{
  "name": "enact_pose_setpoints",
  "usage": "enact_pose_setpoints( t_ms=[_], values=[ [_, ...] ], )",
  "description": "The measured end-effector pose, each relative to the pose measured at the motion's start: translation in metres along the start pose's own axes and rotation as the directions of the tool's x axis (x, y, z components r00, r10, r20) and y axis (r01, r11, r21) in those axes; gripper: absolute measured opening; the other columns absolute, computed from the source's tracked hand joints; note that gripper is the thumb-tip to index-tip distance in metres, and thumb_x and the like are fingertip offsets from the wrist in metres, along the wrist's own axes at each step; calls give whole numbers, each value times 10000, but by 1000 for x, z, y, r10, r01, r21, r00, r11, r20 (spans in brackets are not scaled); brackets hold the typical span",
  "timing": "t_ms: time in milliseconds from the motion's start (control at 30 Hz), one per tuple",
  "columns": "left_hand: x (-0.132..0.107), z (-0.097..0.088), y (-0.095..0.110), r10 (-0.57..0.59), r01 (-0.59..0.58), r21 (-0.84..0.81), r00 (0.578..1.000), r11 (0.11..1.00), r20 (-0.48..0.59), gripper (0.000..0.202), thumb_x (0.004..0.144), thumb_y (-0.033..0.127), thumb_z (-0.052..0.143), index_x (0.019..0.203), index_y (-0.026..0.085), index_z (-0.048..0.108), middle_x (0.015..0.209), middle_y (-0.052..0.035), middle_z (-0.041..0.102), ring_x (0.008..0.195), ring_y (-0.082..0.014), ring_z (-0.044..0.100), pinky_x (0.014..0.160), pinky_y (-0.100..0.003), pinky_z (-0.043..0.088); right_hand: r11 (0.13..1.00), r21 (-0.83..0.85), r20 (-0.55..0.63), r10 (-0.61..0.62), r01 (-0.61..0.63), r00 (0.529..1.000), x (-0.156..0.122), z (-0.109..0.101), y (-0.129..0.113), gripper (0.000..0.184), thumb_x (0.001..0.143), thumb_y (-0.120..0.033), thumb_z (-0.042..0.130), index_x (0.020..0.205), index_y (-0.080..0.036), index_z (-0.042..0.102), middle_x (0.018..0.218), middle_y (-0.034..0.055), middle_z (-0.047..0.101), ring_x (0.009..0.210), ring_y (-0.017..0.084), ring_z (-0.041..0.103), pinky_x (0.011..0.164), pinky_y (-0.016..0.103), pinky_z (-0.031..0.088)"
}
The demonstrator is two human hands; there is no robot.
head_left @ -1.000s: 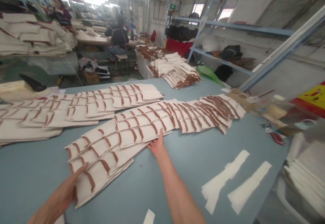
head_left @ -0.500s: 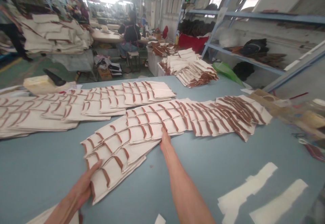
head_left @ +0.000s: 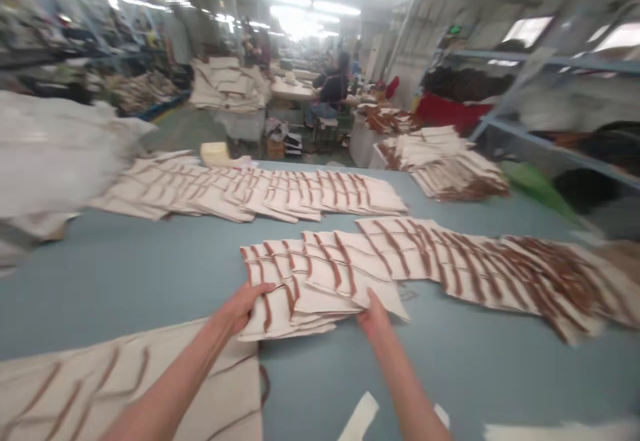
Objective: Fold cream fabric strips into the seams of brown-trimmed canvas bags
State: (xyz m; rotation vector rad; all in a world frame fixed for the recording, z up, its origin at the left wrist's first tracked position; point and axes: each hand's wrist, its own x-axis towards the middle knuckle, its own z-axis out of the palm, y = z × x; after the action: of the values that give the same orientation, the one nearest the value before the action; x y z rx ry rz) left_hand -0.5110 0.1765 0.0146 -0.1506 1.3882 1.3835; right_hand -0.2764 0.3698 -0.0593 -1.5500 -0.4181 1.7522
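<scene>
My left hand [head_left: 247,304] and right hand [head_left: 375,314] are both grasping one bundle of cream fabric pieces [head_left: 323,277], overlapped like shingles and marked with brown bands, over the middle of a blue-grey tabletop [head_left: 165,274]. The bundle lies between my hands and extends beyond them toward the tabletop's far edge. My left hand grips its left end, thumb on top; my right hand pinches its near side close to the right end, thumb up; the bundle hides most of the fingers of both. I cannot tell whether the bundle rests flat or is slightly raised. Just past its right end, a long row of similar pieces [head_left: 455,261] runs toward the tabletop's right edge, its brown bands crowding closer together there; whether bundle and row touch is unclear. Near the far edge, well apart from my hands, lies another overlapping row [head_left: 295,191], and toward the far right corner is a loose heap of cream and brown pieces [head_left: 445,161]. Below my left forearm, on the near left, is a larger banded cream stack [head_left: 145,354]. A pale strip [head_left: 363,414] lies on the near side, left of my right forearm. Beyond the far edge, a person in dark clothing [head_left: 333,87] sits at another work surface [head_left: 293,87].
</scene>
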Motion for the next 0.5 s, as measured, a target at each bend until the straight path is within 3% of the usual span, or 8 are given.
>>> enact_pose_setpoints(
  t_ms=[100,167,267,500],
  values=[
    [-20,-25,-2,63,-62,-46,998,997,26,270,1083,332,766,1287,159,731,1236,-87,780,997,-232,786,863,-415,698,999,-29,27,39,-38,999,-29,4,6,251,1103,-347,728,1266,-156,743,1129,64,803,876,193,780,823,380,682],
    [-34,-48,-1,123,-120,-78,992,990,35,282,1083,341,766,1297,161,730,1250,-90,778,1018,-238,785,882,-427,695,998,-39,39,49,-47,998,-47,11,13,231,1071,-218,683,1281,-184,772,1033,48,850,722,180,767,753,357,684],
    [-63,-88,8,210,-204,-108,977,973,46,279,1080,344,770,1286,159,735,1243,-90,782,1021,-240,786,893,-432,693,998,-49,83,37,-33,996,-84,27,33,393,983,-134,652,1342,-227,783,1087,71,888,647,195,770,677,349,700],
    [-170,-207,53,310,-310,-118,950,943,-15,228,1074,305,779,1240,153,751,1197,-77,796,994,-229,792,883,-420,693,997,-64,255,-21,39,967,-199,68,106,561,887,-242,752,1448,-262,750,1293,98,864,1024,303,862,922,498,744]
  ],
)
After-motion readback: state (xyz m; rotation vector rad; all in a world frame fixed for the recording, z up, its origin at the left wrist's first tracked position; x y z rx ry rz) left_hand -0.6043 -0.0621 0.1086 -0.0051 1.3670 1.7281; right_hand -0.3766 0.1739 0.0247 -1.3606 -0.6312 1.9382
